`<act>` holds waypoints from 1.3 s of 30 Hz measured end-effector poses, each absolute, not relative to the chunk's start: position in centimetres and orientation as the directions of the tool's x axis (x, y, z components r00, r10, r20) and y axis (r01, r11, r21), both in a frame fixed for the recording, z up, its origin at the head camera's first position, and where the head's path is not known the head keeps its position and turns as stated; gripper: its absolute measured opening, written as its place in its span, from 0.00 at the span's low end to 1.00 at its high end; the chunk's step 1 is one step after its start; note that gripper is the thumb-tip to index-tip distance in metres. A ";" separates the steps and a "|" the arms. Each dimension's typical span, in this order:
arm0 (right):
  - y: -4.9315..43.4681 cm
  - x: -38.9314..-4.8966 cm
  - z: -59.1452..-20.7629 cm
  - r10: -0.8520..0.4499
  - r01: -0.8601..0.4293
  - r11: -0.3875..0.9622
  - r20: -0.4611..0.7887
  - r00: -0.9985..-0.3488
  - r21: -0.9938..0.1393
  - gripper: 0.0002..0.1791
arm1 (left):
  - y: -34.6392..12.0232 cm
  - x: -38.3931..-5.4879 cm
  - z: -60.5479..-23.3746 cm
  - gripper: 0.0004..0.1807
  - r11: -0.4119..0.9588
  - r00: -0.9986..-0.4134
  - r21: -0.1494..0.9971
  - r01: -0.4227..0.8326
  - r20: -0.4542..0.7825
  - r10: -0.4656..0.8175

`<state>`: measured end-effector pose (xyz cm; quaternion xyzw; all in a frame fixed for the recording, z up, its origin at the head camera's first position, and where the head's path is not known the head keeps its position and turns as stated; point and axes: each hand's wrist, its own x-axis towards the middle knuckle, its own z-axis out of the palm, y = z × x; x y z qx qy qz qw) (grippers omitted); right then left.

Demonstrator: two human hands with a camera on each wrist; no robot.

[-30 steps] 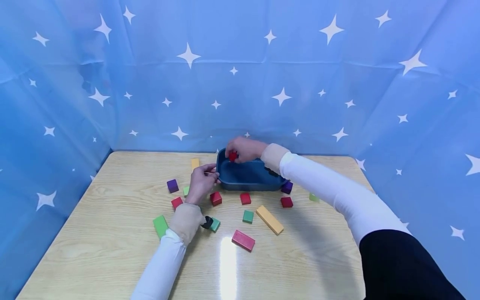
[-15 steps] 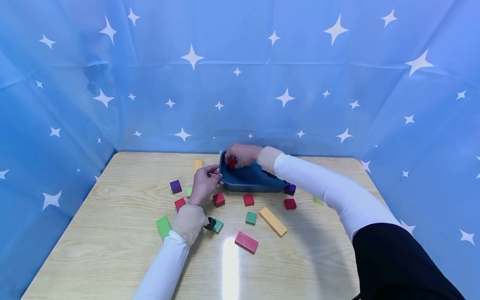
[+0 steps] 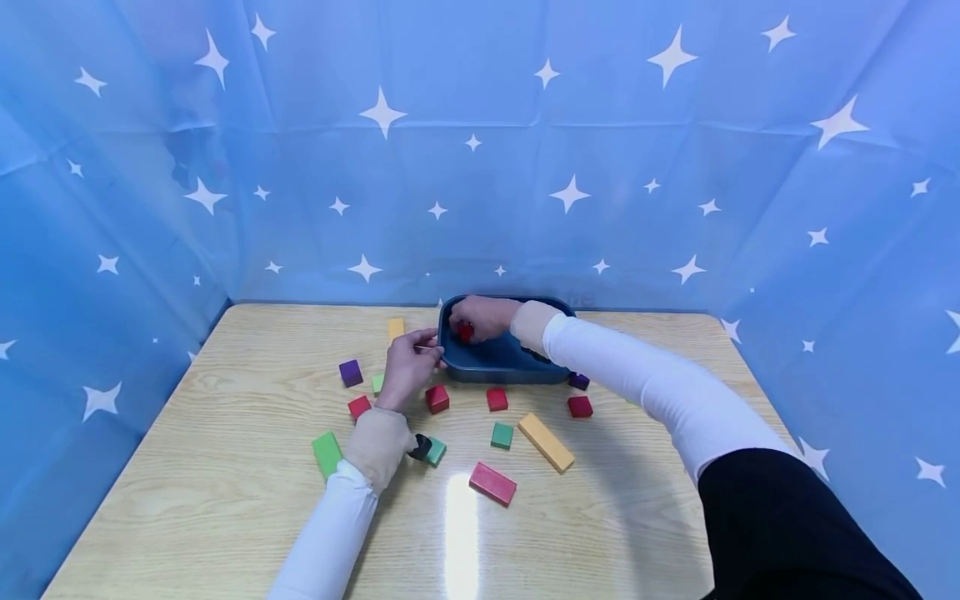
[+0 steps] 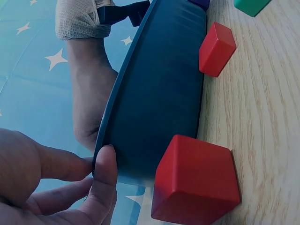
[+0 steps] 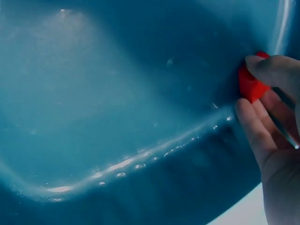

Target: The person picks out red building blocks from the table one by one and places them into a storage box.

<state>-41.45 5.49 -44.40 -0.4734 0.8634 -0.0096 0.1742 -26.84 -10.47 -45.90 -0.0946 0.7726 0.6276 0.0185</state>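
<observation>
A dark blue rectangular bin (image 3: pixel 510 375) with rounded corners stands at the back of the table. My left hand (image 3: pixel 408 367) pinches its left rim between thumb and fingers, which the left wrist view shows close up at the fingertips (image 4: pixel 107 161). Inside the bin, at its left end, my right hand (image 3: pixel 483 317) holds a red block (image 5: pixel 253 84) between thumb and fingers, low over the bin floor. Just in front of the bin sit a red cube (image 3: pixel 437 399) and a second red cube (image 3: pixel 497 399).
Around the bin lie a purple cube (image 3: pixel 350 372), a green block (image 3: pixel 327 454), a teal cube (image 3: pixel 502 436), a long yellow block (image 3: pixel 546 442), a pinkish-red block (image 3: pixel 492 484) and a red cube (image 3: pixel 580 407). A blue starry curtain (image 3: pixel 480 167) hangs right behind the table.
My right hand has moved down into the bin with the red block. The left hand keeps its pinch on the rim. The whole view has shifted slightly.
</observation>
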 end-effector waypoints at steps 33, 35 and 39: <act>10.8 -35.7 -40.2 -0.807 -0.795 0.590 -0.099 -0.582 -0.143 0.44 | -10.5 -26.6 -45.9 0.20 0.192 -0.981 0.967 -0.165 -0.142 -0.129; 11.5 -35.3 -39.8 -0.787 -0.773 0.615 -0.078 -0.611 -0.153 0.45 | -10.5 -26.6 -45.9 0.20 0.189 -0.984 0.970 -0.152 -0.129 -0.126; 12.9 -35.0 -39.3 -0.752 -0.740 0.652 -0.024 -0.658 -0.165 0.48 | -10.6 -26.6 -46.0 0.20 0.176 -0.986 0.975 -0.132 -0.111 -0.128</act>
